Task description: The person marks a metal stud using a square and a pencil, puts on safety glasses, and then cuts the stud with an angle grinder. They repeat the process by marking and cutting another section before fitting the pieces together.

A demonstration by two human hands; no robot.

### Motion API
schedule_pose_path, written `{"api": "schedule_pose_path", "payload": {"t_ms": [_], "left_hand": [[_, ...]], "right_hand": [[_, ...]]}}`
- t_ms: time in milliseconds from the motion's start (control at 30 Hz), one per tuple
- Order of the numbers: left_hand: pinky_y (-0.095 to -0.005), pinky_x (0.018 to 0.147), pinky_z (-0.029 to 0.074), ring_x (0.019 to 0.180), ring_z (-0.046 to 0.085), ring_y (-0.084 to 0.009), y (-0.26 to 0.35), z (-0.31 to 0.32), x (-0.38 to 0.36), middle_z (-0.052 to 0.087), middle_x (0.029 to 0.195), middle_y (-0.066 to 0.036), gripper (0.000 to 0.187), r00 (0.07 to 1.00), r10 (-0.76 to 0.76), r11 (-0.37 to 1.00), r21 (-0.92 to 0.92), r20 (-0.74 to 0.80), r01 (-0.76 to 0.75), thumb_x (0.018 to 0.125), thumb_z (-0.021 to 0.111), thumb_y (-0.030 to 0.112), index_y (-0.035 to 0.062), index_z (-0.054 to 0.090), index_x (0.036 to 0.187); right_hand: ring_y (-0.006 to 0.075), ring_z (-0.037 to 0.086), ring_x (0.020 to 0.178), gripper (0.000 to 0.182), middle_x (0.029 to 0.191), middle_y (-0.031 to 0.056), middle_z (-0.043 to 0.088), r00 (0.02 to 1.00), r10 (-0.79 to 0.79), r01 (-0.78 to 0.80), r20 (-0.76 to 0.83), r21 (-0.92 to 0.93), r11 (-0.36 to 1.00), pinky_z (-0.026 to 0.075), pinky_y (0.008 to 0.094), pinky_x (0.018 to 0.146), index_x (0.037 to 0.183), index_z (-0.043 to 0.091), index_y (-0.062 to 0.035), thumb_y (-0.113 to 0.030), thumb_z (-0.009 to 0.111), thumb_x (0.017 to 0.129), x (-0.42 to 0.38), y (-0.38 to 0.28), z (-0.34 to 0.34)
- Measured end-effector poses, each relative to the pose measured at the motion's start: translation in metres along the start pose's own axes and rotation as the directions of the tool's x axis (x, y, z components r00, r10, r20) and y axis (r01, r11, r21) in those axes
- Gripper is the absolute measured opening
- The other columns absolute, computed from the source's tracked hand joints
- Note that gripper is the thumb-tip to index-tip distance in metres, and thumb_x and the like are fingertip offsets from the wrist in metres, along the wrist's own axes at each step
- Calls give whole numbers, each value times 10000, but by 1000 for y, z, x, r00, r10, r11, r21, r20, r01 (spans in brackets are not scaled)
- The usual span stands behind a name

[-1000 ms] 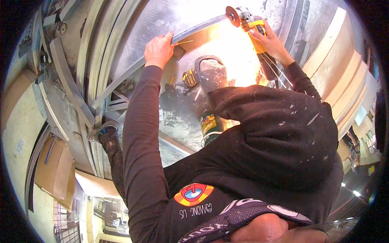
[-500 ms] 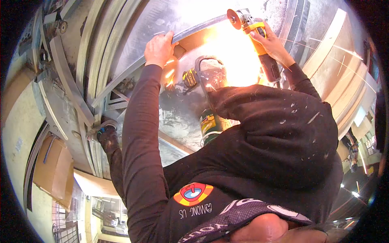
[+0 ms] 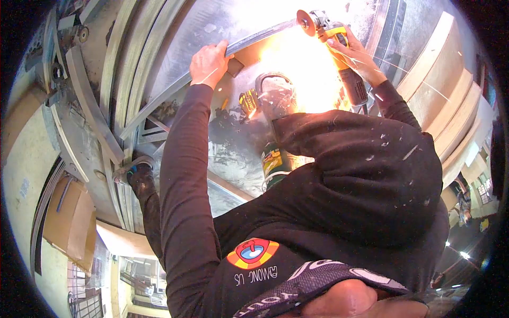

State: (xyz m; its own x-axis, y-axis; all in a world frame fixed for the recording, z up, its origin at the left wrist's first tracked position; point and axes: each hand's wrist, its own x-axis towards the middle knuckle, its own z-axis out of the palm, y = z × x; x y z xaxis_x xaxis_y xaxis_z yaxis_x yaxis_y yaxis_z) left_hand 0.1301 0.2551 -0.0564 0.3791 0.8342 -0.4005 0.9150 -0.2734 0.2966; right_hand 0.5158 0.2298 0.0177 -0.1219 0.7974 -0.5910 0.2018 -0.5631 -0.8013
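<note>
My left hand (image 3: 209, 64) is closed around a long metal bar (image 3: 262, 37), which runs on past my wrist toward the lower left. In my right hand (image 3: 358, 58) is a yellow and black angle grinder (image 3: 352, 85), gripped by its body. Its thin reddish-brown disc (image 3: 306, 22) is at the far end of the bar; glare hides whether they touch. A bright orange-white glow of sparks (image 3: 313, 74) spreads below the disc, between my hands. Below the bar lies a small yellow and black object (image 3: 247, 102), perhaps a battery pack, near a dark curved hose or handle (image 3: 273, 77).
Long metal profiles (image 3: 119, 58) lie along the left. Light curved-looking boards (image 3: 437, 90) are stacked at right. A green and yellow container (image 3: 273, 161) stands near my knee. My sandaled foot (image 3: 139, 165) rests beside the profiles, with a cardboard box (image 3: 71, 222) farther left.
The grinder has shifted very slightly. Sparks below my left hand have faded, and the glow has changed shape. My left hand keeps its place on the bar.
</note>
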Motion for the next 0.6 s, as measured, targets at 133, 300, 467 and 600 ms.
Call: {"api": "schedule_pose_path", "payload": {"t_ms": [133,300,467,600], "left_hand": [[-475,733,538,887,674,-318,0,2,0,682,900,-106,372,1000,12,1000,9,-22,-12,865,686,409,159,633,1136],[-460,725,537,913,667,-316,6,0,-8,680,943,-106,365,999,-3,1000,2,-42,3,849,700,338,171,632,1167],[-488,911,410,963,606,-227,16,20,-25,614,990,-22,516,963,40,977,212,-268,19,779,734,249,211,571,1268],[-497,935,373,1006,548,-235,33,14,-32,564,987,-83,620,949,-87,973,178,-302,146,718,805,387,159,562,1240]], "right_hand": [[136,545,1076,591,1153,66,592,999,41,-45,-31,-134,990,461,275,920,1401,414,-80,-368,668,951,-1,-17,6],[121,586,925,554,1081,53,606,999,18,-26,-50,-178,984,507,264,788,1387,429,-116,-382,657,958,1,-20,3],[122,604,870,540,1063,46,604,998,42,-43,-38,-49,998,529,277,736,1364,444,-108,-395,653,956,-6,-15,-5],[128,604,911,551,1086,53,601,997,30,-40,-64,-161,986,524,276,779,1372,437,-97,-390,650,957,-15,-5,-11]]}}
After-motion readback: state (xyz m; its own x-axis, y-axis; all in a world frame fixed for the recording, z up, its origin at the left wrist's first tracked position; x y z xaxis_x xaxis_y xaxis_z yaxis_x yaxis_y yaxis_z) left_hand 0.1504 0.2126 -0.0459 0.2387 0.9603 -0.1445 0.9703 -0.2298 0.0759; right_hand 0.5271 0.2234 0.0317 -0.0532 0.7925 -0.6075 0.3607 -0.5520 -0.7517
